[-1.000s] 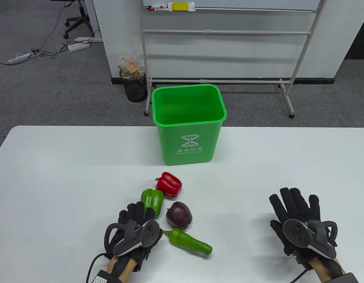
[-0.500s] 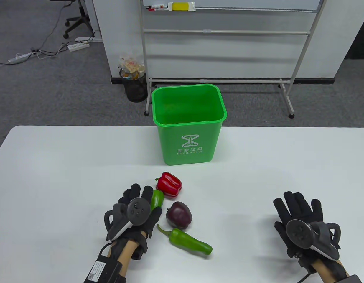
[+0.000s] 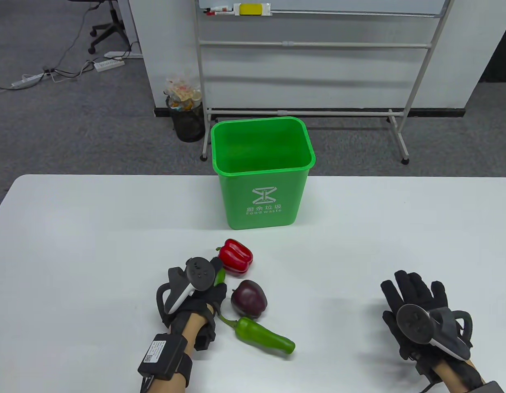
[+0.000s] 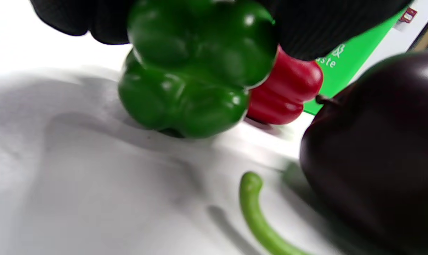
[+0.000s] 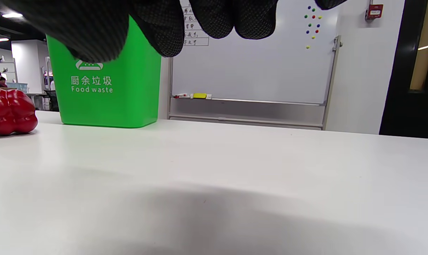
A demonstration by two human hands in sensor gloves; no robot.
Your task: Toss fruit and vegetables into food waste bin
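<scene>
A: What is nearest?
B: The right hand [image 3: 416, 313] lies flat on the white table [image 3: 72, 245], fingers spread, holding nothing. The long green chili [image 3: 263, 335] lies near the left hand [image 3: 195, 292].
A: And the left hand?
B: Its fingers are closed around the green pepper [image 4: 196, 67], just beside the purple pepper [image 3: 248, 299] and the red pepper [image 3: 235, 256].
A: Farther?
B: The green bin [image 3: 261, 180] stands upright, open, behind the red pepper.

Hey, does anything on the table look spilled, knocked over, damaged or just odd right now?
Nothing stands out. The food waste bin stands upright, and the red pepper, purple pepper and long green pepper lie intact on the table. The left hand grips the green bell pepper.
</scene>
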